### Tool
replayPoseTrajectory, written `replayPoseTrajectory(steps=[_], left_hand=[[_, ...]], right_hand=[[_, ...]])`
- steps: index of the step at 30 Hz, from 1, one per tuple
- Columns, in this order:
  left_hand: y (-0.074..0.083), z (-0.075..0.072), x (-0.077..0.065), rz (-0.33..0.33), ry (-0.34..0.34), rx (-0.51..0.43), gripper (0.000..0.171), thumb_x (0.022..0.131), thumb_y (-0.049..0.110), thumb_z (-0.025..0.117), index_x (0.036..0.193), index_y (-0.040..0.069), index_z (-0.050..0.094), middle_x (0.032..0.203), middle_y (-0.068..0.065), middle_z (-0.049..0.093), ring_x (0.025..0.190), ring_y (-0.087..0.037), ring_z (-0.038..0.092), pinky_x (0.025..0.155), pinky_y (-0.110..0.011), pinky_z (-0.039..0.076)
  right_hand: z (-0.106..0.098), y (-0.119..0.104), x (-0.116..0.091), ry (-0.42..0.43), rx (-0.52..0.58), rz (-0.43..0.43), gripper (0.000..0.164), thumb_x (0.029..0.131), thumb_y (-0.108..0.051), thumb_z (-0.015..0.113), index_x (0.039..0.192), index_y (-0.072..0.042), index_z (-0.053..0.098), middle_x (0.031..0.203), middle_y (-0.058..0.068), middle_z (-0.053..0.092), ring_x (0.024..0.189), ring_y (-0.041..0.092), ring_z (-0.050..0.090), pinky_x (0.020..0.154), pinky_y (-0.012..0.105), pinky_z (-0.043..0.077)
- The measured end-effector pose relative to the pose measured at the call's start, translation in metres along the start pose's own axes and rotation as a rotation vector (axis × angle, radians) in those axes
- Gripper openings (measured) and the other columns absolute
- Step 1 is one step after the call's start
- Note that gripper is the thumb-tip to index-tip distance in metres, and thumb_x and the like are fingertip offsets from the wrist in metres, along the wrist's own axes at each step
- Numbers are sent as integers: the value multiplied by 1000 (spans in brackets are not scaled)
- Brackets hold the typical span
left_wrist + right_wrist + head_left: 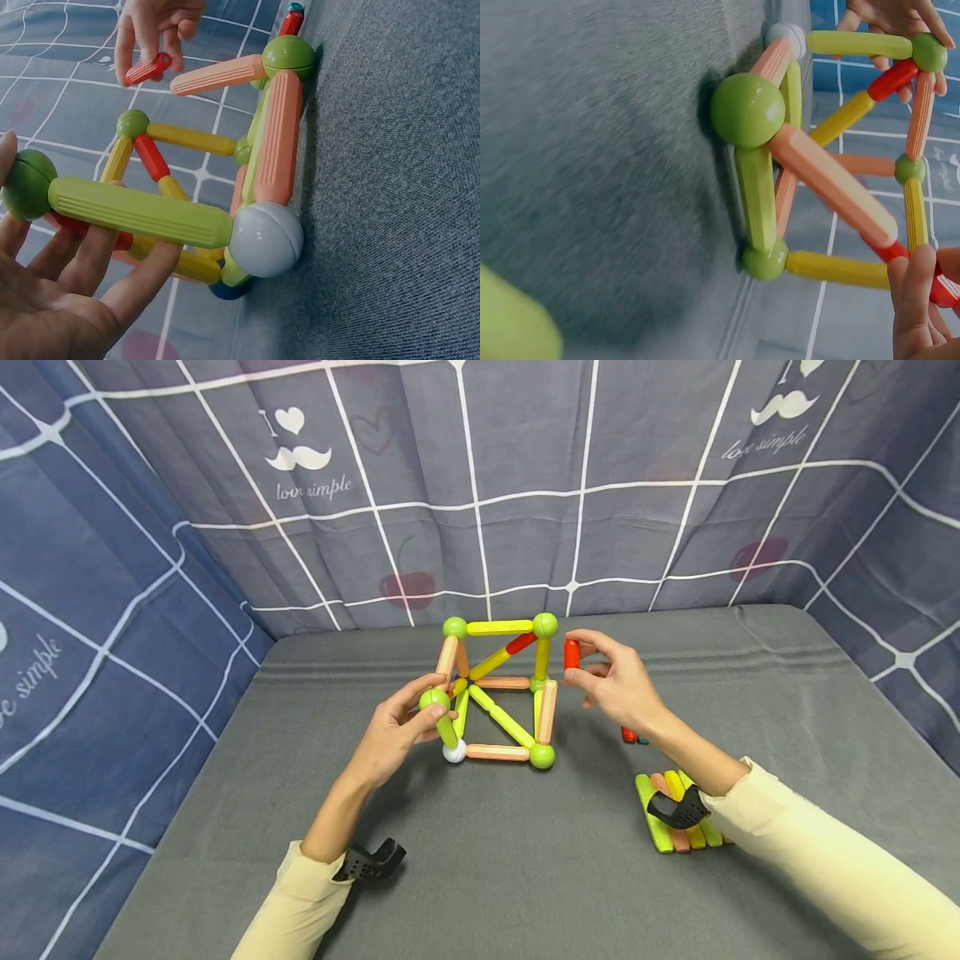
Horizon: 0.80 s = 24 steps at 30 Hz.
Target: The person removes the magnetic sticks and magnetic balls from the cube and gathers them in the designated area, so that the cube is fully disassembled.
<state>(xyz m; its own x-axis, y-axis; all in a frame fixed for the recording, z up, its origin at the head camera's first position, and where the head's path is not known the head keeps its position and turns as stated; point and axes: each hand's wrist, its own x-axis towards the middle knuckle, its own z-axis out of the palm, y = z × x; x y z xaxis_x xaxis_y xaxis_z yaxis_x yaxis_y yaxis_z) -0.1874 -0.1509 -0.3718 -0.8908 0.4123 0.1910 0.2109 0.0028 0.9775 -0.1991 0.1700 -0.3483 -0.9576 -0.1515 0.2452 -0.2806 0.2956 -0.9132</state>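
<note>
A box-shaped frame of magnetic rods and balls stands on the grey cloth. In the head view, my left hand (pixel 386 731) grips the green ball (pixel 433 702) at its front left top corner. From that ball a light green rod (pixel 139 214) runs down to a white ball (pixel 266 240). My right hand (pixel 618 685) pinches a short red rod (pixel 572 655) between thumb and fingers, right of the frame. Nearby, a pink rod (pixel 548 712) stands up from the front right green ball (pixel 542 756), its upper end free. Diagonals of yellow and red rods cross inside.
Several green, pink and yellow rods (pixel 660 827) lie side by side beneath my right forearm. Short red and blue pieces (pixel 628 735) lie behind that wrist, partly hidden. A checked curtain (pixel 517 552) hangs at the back and sides of the grey cloth (pixel 465 877).
</note>
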Motion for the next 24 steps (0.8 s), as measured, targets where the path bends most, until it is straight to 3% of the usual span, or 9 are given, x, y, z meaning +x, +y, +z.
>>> replayPoseTrajectory(steps=[5,12,18,24], left_hand=[[0,0,0,0,2,5,45,100,8,58,143,1,46,143,-23,46,108,-26,65,88,-44,55],[0,1,0,1,5,-1,46,100,8,59,143,1,46,143,-21,47,107,-23,66,88,-44,54],[2,1,-1,-1,6,5,45,100,6,57,144,1,45,144,-19,47,106,-19,66,88,-43,54],[1,1,-1,5,2,5,45,101,7,57,144,1,45,144,-20,47,107,-23,65,88,-43,55]], right_hand=[[-17,5,-14,-21,-28,46,50,92,0,67,139,-4,51,115,19,56,71,11,68,54,35,57],[-47,20,-39,-75,-124,157,52,92,-5,68,140,-2,48,115,22,55,64,27,64,56,37,57],[-69,39,-51,-108,-211,232,52,91,-4,67,137,5,48,111,26,55,69,28,64,57,38,58],[-83,53,-56,-148,-289,287,52,90,-5,69,135,9,48,107,27,57,68,26,61,54,36,57]])
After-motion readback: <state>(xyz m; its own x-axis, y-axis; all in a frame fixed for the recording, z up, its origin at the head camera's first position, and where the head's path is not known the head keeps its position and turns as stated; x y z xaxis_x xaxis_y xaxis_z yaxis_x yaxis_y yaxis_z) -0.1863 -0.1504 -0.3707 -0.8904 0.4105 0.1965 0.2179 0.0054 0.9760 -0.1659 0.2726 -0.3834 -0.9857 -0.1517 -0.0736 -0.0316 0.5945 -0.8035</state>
